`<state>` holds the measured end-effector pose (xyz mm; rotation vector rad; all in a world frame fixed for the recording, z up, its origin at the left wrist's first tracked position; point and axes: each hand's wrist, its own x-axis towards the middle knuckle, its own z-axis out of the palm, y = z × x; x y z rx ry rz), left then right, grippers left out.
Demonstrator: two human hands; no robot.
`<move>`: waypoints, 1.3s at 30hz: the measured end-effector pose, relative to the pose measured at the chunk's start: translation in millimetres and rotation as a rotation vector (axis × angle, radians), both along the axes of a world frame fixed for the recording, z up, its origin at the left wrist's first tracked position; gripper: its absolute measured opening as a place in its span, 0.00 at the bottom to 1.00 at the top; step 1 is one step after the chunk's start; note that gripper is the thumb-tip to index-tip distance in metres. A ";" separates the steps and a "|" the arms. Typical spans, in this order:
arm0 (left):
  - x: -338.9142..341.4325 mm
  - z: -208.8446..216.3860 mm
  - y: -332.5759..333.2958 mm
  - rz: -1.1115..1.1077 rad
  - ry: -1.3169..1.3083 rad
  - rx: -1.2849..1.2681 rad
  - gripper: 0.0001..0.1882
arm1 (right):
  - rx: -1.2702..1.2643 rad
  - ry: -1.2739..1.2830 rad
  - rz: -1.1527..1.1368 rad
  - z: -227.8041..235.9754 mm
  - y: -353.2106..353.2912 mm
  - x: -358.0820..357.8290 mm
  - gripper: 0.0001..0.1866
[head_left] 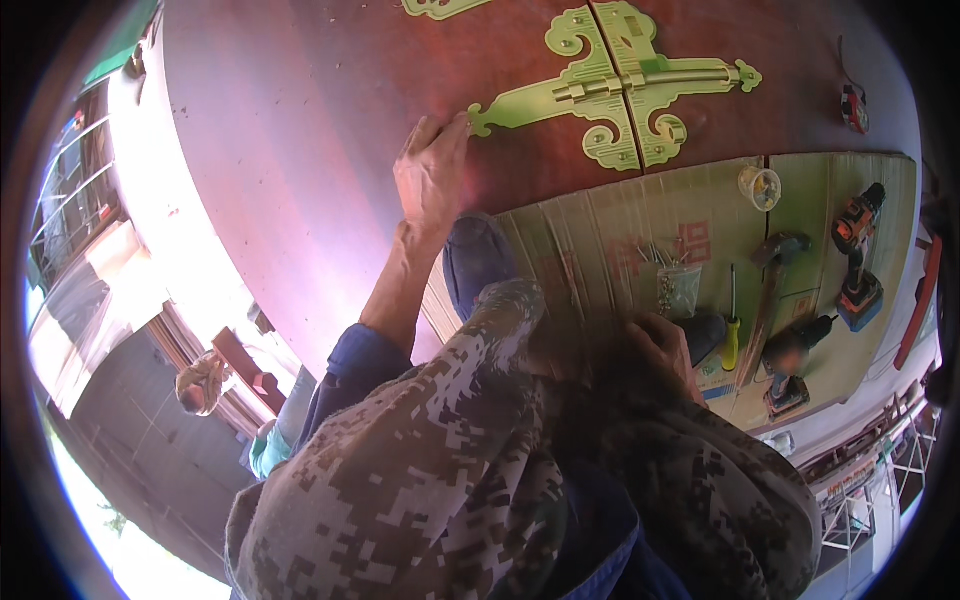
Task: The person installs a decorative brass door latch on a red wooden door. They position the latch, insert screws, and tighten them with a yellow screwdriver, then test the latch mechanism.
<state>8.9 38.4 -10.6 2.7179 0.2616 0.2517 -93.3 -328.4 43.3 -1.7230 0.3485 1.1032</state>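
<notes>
My left hand [432,180] reaches to the pointed left tip of an ornate gold-coloured latch [580,92]. Its fingers are pressed together at that tip, and whatever they may pinch is hidden. Made in two scrolled halves, the latch lies across the seam of a red-brown wooden panel [320,110], with a sliding bar along its right half. My right hand [665,352] is low over the cardboard, beside my shoe and near a yellow-handled screwdriver [733,325]. Shadow and the bent knee cover most of its fingers.
On the cardboard sheet [570,230] lie a bag of screws [679,290], a hammer [772,300], an orange cordless drill [857,240], a darker drill [788,365] and a small cup [760,187]. A tape measure [854,108] rests on the panel's right. Another person [202,383] is at far left.
</notes>
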 end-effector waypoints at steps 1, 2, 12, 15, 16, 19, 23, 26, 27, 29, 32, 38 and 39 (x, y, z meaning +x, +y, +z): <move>0.6 0.3 0.0 -0.014 -0.016 0.017 0.08 | -0.021 -0.023 0.004 -0.1 -2.3 -4.3 0.17; 1.3 0.6 0.4 -0.029 -0.032 0.033 0.08 | -0.018 -0.039 0.004 0.7 -3.8 -6.4 0.17; -2.6 -11.1 -1.3 -0.039 -0.117 0.060 0.09 | 0.005 -0.036 -0.050 1.4 -0.1 -7.1 0.16; -2.4 -7.8 -4.6 -0.004 -0.114 0.110 0.09 | 0.004 0.014 -0.066 0.3 0.1 -8.5 0.16; -0.9 -10.6 -4.9 -0.013 -0.143 0.093 0.09 | -0.007 0.031 -0.078 0.9 -0.4 -8.9 0.16; 0.2 -18.0 -2.6 -0.017 -0.199 0.035 0.09 | 0.002 0.038 -0.095 -1.3 -3.4 -12.7 0.16; -3.3 -18.2 -1.2 0.036 -0.182 -0.067 0.09 | 0.024 0.030 -0.122 -2.4 -2.7 -12.4 0.16; -5.7 -14.6 -0.9 0.049 -0.155 -0.055 0.09 | 0.013 0.025 -0.096 -5.4 -3.5 -10.9 0.16; -6.6 -12.9 -0.5 0.049 -0.145 -0.036 0.09 | 0.014 0.010 -0.097 -7.5 -3.0 -12.0 0.16; -4.7 -12.5 -2.7 0.071 -0.135 -0.071 0.08 | 0.004 -0.008 -0.116 -6.3 -1.1 -12.5 0.16; 2.8 -6.1 -13.5 0.078 -0.083 -0.074 0.07 | -0.007 -0.006 -0.137 -0.3 0.5 -13.0 0.16; 3.2 -14.8 -4.7 0.053 -0.090 -0.026 0.05 | -0.004 -0.029 -0.109 -0.5 1.7 -7.9 0.16; 3.4 -17.3 -4.1 0.044 -0.115 -0.068 0.05 | -0.004 -0.033 -0.107 -1.4 0.2 -8.6 0.16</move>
